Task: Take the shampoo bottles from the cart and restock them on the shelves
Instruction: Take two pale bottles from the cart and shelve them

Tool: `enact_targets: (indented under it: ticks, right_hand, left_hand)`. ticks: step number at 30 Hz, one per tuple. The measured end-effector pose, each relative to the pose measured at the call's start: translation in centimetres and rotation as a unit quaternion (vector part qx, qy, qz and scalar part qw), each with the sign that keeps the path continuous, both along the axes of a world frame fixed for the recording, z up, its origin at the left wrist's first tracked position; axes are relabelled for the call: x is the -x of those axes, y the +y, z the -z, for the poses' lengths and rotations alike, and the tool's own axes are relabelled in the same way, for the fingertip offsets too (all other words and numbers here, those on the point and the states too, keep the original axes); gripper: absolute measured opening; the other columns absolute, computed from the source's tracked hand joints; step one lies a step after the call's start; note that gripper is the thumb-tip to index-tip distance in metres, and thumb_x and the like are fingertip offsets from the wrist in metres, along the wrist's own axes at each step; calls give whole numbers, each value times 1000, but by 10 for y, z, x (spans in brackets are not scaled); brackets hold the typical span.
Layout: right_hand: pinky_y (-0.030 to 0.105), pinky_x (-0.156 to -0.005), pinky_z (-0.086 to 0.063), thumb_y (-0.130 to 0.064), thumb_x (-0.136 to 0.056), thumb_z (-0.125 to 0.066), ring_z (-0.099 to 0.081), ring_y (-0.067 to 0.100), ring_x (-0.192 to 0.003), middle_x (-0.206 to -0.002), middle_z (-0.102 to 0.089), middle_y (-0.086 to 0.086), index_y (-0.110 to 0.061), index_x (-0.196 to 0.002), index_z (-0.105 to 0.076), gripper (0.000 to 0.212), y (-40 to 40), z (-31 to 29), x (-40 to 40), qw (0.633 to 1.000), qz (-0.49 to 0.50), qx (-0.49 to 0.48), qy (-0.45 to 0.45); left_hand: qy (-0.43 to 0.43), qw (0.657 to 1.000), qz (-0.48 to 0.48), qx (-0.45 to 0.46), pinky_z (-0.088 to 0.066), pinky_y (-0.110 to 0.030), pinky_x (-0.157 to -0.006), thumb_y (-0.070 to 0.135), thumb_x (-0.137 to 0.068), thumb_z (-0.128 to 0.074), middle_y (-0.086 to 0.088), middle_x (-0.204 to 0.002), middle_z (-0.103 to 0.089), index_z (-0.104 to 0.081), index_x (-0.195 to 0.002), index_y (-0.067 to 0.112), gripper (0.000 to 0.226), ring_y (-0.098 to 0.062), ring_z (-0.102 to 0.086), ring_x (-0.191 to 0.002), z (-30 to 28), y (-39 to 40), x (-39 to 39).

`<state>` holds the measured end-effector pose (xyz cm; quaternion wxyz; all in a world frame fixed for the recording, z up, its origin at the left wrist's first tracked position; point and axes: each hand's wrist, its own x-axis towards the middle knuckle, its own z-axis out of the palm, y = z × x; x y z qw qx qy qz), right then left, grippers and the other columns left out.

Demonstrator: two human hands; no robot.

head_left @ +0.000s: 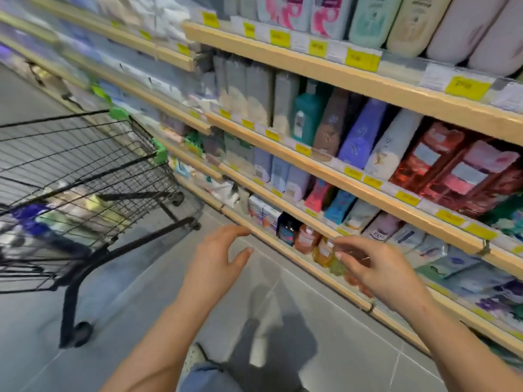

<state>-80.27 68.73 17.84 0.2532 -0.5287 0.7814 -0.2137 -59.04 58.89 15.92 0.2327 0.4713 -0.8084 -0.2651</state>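
Bare grey floor (labels blurred) separates cart at left from shelves at right; left hand and right hand hover with fingers loosely spread, holding nothing.

The cart on the left is black wire mesh on a matt black metal frame, with bright green plastic corner caps. The shelves on the right carry pale wood-look front edges, smooth and matt, faced with glossy yellow paper price tags. The red refill packs look like shiny, crinkled foil or film. The small amber bottles on the low shelf are clear glossy plastic. The floor is grey tile, smooth with a dull sheen.
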Motion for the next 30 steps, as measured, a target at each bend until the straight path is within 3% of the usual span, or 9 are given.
enact_targets:
  ticks: [2,5,10,13,19,23,27,30]
  right_hand:
    - [19,-75,-49,-17,-86,-59,-58,4,-73,-87,-63,-11,-23,-108,-65,24,-30,5,-31,1000,-30,-9,0]
    - [32,-89,-48,-17,-86,-59,-63,13,-87,-92,-65,-8,-23,-109,-65,24,-85,19,-92,996,-72,-37,-21]
    - [30,-88,-47,-15,-86,-58,-64,16,-88,-94,-66,-4,-18,-109,-65,24,-163,23,-185,988,-139,-62,-27]
    - [32,-91,-46,-16,-86,-58,-64,17,-91,-91,-64,-5,-19,-110,-64,24,-205,23,-233,983,-168,-59,-36]
    - [28,-85,-48,-16,-87,-57,-63,12,-85,-87,-63,-9,-22,-109,-64,24,-274,28,-298,973,-212,-70,-59]
    - [7,-71,-42,-18,-86,-58,-60,6,-77,-87,-63,-7,-19,-110,-64,24,-318,33,-315,964,-249,-77,-60]
    - [20,-78,-47,-17,-87,-57,-59,9,-81,-89,-61,-7,-18,-113,-62,27,-378,37,-330,955,-279,-79,-67]
    - [12,-75,-43,-16,-88,-56,-56,6,-82,-89,-59,-9,-19,-115,-61,28,-436,42,-345,945,-310,-76,-73]
  left_hand:
    - [-17,999,-31,-9,-26,-13,-91,20,-86,-57,2,-128,-55,-57,-117,17,31,-15,-47,-122,6,-17,-36]
    - [-36,995,-84,-35,-27,-17,-94,21,-87,-57,1,-129,-55,-56,-118,17,32,-16,-47,-122,14,-51,-104]
    - [-56,986,-147,-56,-34,-25,-96,15,-84,-60,-2,-122,-59,-60,-114,14,30,-20,-52,-117,17,-111,-206]
    - [-60,979,-188,-50,-34,-19,-89,8,-81,-62,-10,-114,-64,-63,-110,7,29,-25,-58,-109,9,-145,-257]
    - [-81,969,-229,-51,-33,-19,-79,13,-83,-61,-9,-110,-65,-64,-108,11,26,-26,-59,-101,0,-201,-319]
    - [-79,962,-254,-64,-33,-21,-73,15,-84,-59,-6,-105,-64,-63,-109,15,25,-24,-57,-94,4,-234,-339]
    - [-92,957,-268,-59,-40,-28,-86,18,-84,-59,-4,-113,-63,-62,-111,16,27,-21,-56,-104,5,-278,-354]
    - [-134,951,-272,-59,-38,-29,-90,19,-85,-58,-3,-119,-61,-60,-114,16,29,-21,-53,-111,6,-326,-364]
